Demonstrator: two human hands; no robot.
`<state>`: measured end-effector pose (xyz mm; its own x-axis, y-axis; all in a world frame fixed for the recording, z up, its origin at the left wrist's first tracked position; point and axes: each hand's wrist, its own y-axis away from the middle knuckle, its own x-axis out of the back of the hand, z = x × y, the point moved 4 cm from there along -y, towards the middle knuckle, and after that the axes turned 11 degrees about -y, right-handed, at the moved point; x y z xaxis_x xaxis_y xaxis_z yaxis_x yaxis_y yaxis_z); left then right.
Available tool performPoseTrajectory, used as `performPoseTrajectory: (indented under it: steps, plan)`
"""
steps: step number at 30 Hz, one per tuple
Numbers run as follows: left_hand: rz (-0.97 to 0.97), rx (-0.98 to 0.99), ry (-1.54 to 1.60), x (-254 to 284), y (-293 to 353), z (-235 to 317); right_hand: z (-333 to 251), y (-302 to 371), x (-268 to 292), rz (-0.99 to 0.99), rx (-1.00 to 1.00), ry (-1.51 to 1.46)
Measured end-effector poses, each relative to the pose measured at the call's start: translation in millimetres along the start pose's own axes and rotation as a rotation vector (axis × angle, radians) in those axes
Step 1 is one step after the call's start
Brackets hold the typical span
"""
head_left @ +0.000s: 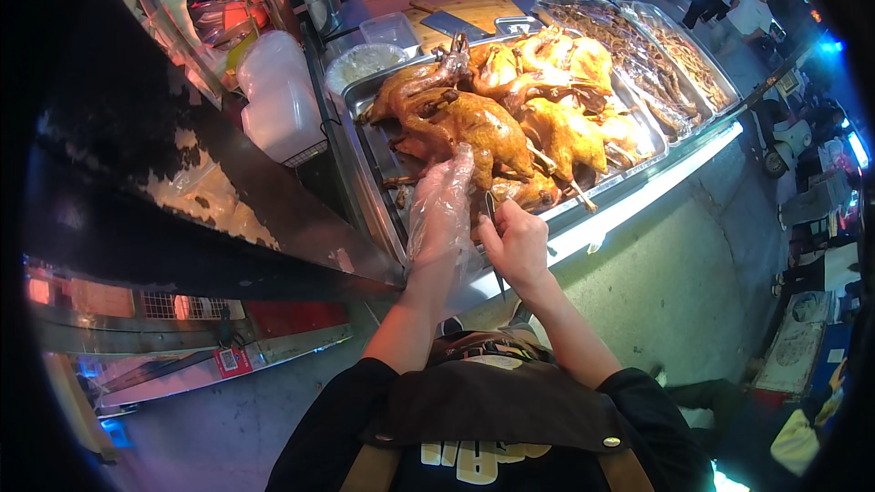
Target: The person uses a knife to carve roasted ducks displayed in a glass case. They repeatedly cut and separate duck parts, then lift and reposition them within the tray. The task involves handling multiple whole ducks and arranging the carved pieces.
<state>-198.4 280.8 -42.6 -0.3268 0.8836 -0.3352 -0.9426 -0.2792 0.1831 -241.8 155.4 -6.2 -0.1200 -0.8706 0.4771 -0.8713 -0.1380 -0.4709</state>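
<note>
One slim tool (491, 207) is pinched by the right hand (518, 241) near the tray's (375, 150) near edge; left hand (442, 200) touches roast bird (488, 132), grip unclear. Tool work seems underway, next needing steadiness

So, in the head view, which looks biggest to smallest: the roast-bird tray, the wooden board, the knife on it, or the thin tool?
By area seen:
1. tray
2. wooden board
3. knife
4. thin tool, though it's nearer the camera

The right hand (518, 241) hides the middle of a slim dark tool (491, 206), its kind unclear; passers-by (749, 16) at upper right are too blurred to make out
</note>
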Motion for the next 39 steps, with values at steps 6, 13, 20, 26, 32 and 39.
performPoseTrajectory:
  steps: [6,13,20,26,32,39]
  plan:
    - [-0.029,-0.013,-0.033,1.5,-1.7,-1.3,-0.5,9.0,4.3,-0.002,0.019,-0.038]
    - [-0.012,0.034,-0.024,-5.4,9.1,13.3,1.9,5.4,4.8,0.013,-0.004,0.003]
    - [-0.035,-0.05,-0.024,-1.2,2.5,6.9,1.0,1.7,1.5,0.034,-0.053,-0.018]
    - [-0.011,-0.011,-0.102,-1.9,8.9,13.2,2.9,0.7,2.1,0.03,-0.019,-0.033]
    - [-0.009,-0.019,-0.088,-1.6,6.4,9.5,-4.6,7.4,4.9,0.027,0.037,-0.102]
    - [-0.025,-0.028,-0.023,-3.5,9.7,12.9,2.9,4.5,5.8,-0.001,-0.054,-0.04]
